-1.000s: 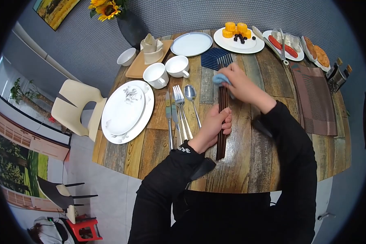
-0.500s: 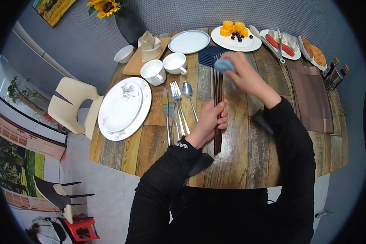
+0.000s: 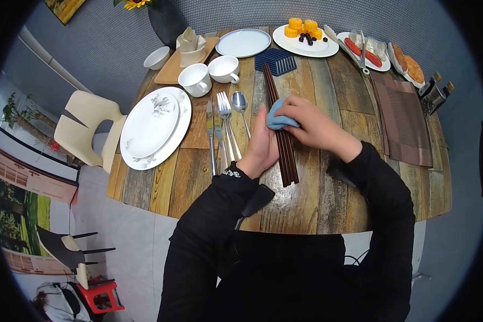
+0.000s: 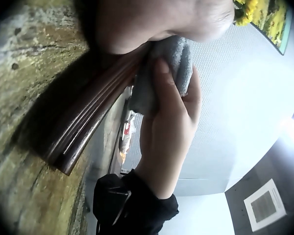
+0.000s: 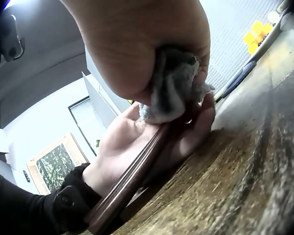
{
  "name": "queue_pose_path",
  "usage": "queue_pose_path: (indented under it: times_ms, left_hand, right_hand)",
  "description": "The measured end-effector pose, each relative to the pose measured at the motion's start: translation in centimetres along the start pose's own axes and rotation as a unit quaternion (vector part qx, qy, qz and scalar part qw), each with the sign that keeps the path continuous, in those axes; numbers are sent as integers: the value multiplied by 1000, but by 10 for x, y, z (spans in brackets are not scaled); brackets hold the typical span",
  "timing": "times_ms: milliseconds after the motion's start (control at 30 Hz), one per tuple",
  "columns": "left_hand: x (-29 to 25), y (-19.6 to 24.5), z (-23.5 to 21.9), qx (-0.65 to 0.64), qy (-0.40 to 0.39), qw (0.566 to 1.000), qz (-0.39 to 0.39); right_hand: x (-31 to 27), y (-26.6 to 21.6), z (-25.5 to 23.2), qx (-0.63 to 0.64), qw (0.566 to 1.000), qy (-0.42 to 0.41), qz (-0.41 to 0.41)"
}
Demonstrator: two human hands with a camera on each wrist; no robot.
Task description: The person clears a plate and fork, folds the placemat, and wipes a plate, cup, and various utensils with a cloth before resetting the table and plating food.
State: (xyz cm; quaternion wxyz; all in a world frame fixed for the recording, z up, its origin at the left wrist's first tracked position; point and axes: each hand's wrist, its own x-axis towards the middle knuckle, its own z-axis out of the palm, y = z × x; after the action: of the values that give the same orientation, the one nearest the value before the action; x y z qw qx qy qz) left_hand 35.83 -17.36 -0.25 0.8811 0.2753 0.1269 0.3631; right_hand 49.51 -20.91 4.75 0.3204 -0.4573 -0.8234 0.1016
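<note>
Dark brown chopsticks lie in a slanted bundle across the left hand, whose thumb stands straight beside them, uncurled. The right hand pinches a folded blue cloth and presses it on the upper half of the bundle. In the left wrist view the thumb of the right hand lies on the cloth, and the lower chopstick ends point at the wooden surface. From the right wrist, the left palm faces up under the chopsticks; its fingertips are partly hidden by the cloth.
Knives, forks and a spoon lie left of the hands, beside stacked plates. Two white cups, a blue trivet and food plates stand farther back. A brown placemat lies at right.
The left hand has loosened from its curled grip round the chopsticks, which now slant. The right hand has brought the cloth down from near their far ends to beside the left hand.
</note>
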Motion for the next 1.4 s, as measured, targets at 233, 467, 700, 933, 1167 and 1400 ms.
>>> queue_pose_path:
  times_ms: [233, 467, 700, 933, 1167, 1400]
  left_hand:
    - [3, 2, -11, 8, 10, 999, -35]
    - [0, 1, -5, 53, 71, 996, -14]
    - [-1, 2, 1, 106, 96, 990, -13]
    - [0, 2, -4, 108, 91, 990, -4]
    - [-3, 1, -2, 111, 75, 991, 10]
    - [-5, 2, 7, 110, 77, 991, -3]
  right_hand:
    - [-18, -7, 2, 61, 993, -78, -65]
    - [-37, -30, -6, 76, 967, -234, -60]
    - [-48, -47, -10, 46, 954, -283, -87]
    - [-45, -15, -40, 202, 916, -348, 2]
    - [-56, 6, -53, -84, 965, -204, 139]
    - [-48, -29, -49, -233, 951, -168, 115]
